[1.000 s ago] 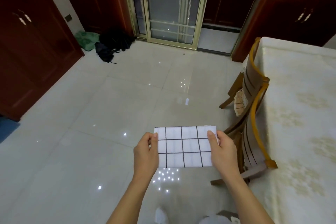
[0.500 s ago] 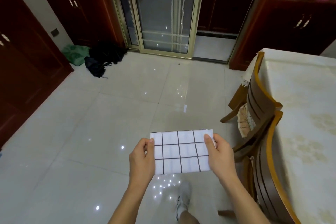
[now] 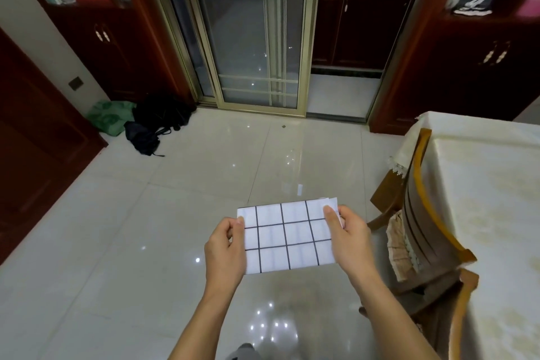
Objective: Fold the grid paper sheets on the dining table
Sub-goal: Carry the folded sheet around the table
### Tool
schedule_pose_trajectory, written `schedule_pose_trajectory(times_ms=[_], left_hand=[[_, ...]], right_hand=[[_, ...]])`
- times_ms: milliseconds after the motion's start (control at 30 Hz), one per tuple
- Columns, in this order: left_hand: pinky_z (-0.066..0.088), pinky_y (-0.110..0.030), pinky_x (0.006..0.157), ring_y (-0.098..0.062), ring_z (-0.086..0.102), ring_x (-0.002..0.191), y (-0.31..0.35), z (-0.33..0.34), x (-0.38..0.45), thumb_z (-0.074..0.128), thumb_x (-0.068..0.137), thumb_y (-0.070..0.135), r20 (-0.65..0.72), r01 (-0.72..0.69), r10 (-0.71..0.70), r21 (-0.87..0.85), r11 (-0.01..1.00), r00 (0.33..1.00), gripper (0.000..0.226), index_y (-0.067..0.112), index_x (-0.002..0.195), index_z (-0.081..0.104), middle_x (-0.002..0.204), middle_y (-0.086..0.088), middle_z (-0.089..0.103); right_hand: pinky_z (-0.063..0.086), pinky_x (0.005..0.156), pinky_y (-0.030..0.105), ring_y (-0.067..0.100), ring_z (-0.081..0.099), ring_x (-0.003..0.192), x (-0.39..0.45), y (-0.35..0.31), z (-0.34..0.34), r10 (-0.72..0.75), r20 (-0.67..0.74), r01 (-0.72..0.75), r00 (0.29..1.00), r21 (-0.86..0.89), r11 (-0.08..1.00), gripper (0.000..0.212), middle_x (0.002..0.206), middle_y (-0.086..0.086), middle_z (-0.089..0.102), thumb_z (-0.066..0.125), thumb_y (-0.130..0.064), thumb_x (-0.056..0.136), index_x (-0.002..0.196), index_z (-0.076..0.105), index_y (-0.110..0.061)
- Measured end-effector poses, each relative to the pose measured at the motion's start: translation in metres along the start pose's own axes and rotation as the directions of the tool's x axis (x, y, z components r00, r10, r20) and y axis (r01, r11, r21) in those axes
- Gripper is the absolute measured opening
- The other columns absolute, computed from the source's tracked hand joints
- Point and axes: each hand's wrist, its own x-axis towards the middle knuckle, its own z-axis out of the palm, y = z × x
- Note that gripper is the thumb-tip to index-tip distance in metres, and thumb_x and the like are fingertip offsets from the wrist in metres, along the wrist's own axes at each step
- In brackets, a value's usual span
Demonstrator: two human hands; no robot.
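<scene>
A white paper sheet with a black grid (image 3: pixel 287 235), folded into a stack of layers, hangs in the air over the floor. My left hand (image 3: pixel 225 248) pinches its left edge with the thumb on top. My right hand (image 3: pixel 347 238) grips its right edge, where several layer edges stick out at the top corner. The dining table (image 3: pixel 493 199), covered by a cream patterned cloth, stands to the right, apart from the paper.
Two wooden chairs (image 3: pixel 420 213) are pushed in at the table's left side. Glossy white floor tiles spread ahead. A dark bag and a green bundle (image 3: pixel 152 120) lie by the sliding glass door (image 3: pixel 257 32). Dark red cabinets line both sides.
The view has tilted up and shifted, showing more of the door and cabinets. Both hands keep the same grip on the folded grid paper.
</scene>
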Motion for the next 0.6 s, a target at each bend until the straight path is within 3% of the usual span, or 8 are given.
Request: schedule_pose_trajectory(times_ms=[167,300,433,600], left_hand=[[0.032,-0.016,0.049,-0.006,0.038,0.054,0.011,0.029,0.059,0.052,0.100,0.030,0.035,-0.012,0.012,0.004,1.000,0.999,0.035,0.011,0.071,0.053,0.061,0.006,0.048],[0.036,-0.015,0.050,-0.003,0.044,0.054,0.016,0.057,0.115,0.052,0.100,0.028,0.089,-0.023,0.022,0.006,1.000,0.996,0.032,0.012,0.072,0.055,0.066,-0.002,0.057],[0.034,-0.014,0.050,-0.004,0.039,0.053,0.027,0.082,0.179,0.052,0.100,0.029,0.150,-0.033,0.033,-0.005,0.999,0.988,0.034,0.013,0.070,0.051,0.064,-0.002,0.050],[0.032,-0.016,0.049,-0.006,0.034,0.055,0.051,0.112,0.281,0.052,0.100,0.030,0.250,-0.050,0.053,-0.019,0.999,0.967,0.035,0.009,0.072,0.052,0.065,0.000,0.045]], right_hand=[[0.046,0.053,0.013,0.009,0.065,0.069,0.060,-0.004,0.010,0.024,-0.032,-0.024,0.999,0.004,1.000,0.026,0.075,-0.002,0.068,0.051,-0.032,0.101,0.082,0.062,-0.017],[0.042,0.051,0.010,0.006,0.060,0.061,0.109,-0.005,0.020,0.030,-0.091,-0.031,0.995,-0.011,0.999,0.028,0.068,-0.002,0.064,0.053,-0.027,0.101,0.077,0.059,-0.014],[0.040,0.051,0.013,0.004,0.057,0.062,0.168,-0.017,0.034,0.049,-0.147,-0.055,0.988,-0.041,0.998,0.030,0.066,-0.003,0.063,0.053,-0.027,0.100,0.075,0.059,-0.012],[0.033,0.049,0.013,-0.003,0.047,0.049,0.244,-0.052,0.054,0.073,-0.238,-0.082,0.969,-0.030,0.996,0.042,0.047,-0.023,0.051,0.053,-0.019,0.101,0.061,0.040,-0.026]])
